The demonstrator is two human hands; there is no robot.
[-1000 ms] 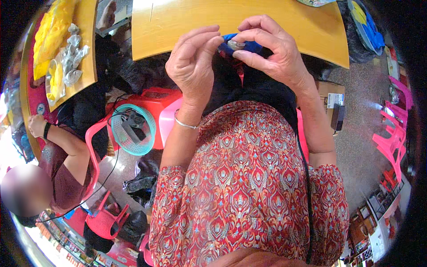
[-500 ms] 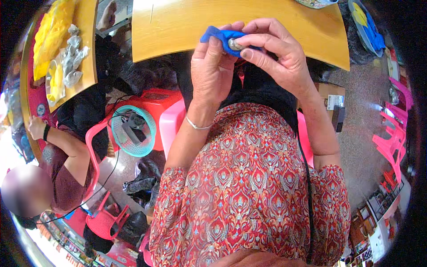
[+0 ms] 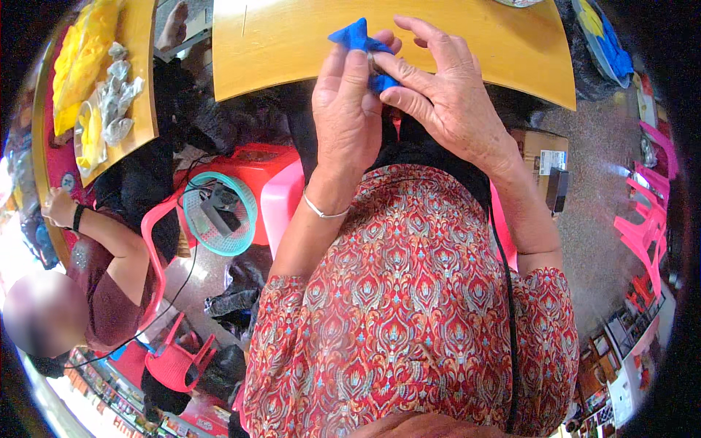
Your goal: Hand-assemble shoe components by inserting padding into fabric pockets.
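Note:
A small piece of blue cloth (image 3: 355, 36) is held up over the near edge of the table, its pointed corner sticking up. My left hand (image 3: 343, 117) grips it between thumb and fingers. From the right, the forefinger of my right hand (image 3: 456, 98) presses into the middle of the cloth, while the thumb rests by its lower part; the other fingers are lifted away. Something greyish is barely visible between the cloth's two parts, mostly covered by my fingers.
The yellow wooden table (image 3: 292, 55) lies ahead. On another table at left are yellow bundles (image 3: 87, 55) and crumpled grey pieces (image 3: 118, 95). A co-worker's arm (image 3: 109, 237) is at left, near a turquoise basket (image 3: 252, 219). A basin (image 3: 595, 44) with blue and yellow cloth stands far right.
The blue cloth has turned so its corner points upward. My right forefinger has moved from pinching a round greyish lump to pressing into the cloth, and the lump is now mostly hidden.

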